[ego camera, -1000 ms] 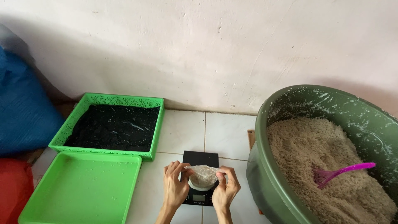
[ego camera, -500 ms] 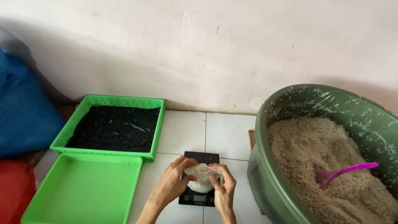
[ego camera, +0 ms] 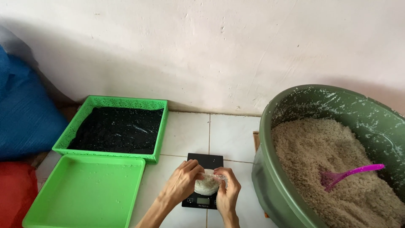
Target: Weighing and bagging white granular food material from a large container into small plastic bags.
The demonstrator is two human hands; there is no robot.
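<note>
A small clear plastic bag of pale grain (ego camera: 206, 184) rests on a black digital scale (ego camera: 205, 163) on the white tiled floor. My left hand (ego camera: 182, 181) grips the bag's left side and top. My right hand (ego camera: 228, 190) pinches the bag's right side, fingers curled over it. The scale's small display shows between my wrists. Both hands meet above the bag's mouth.
A large green tub (ego camera: 270, 126) of pale grain stands at the right with a purple scoop (ego camera: 350, 173) lying in it. A green tray of dark material (ego camera: 118, 128) sits at the left, an empty green tray (ego camera: 84, 192) in front of it. Blue and red sacks (ego camera: 21, 122) lie far left.
My hands have drawn closer together over the bag on the scale. The left hand has come over the bag's top; the bag's open mouth is now gathered between my fingers.
</note>
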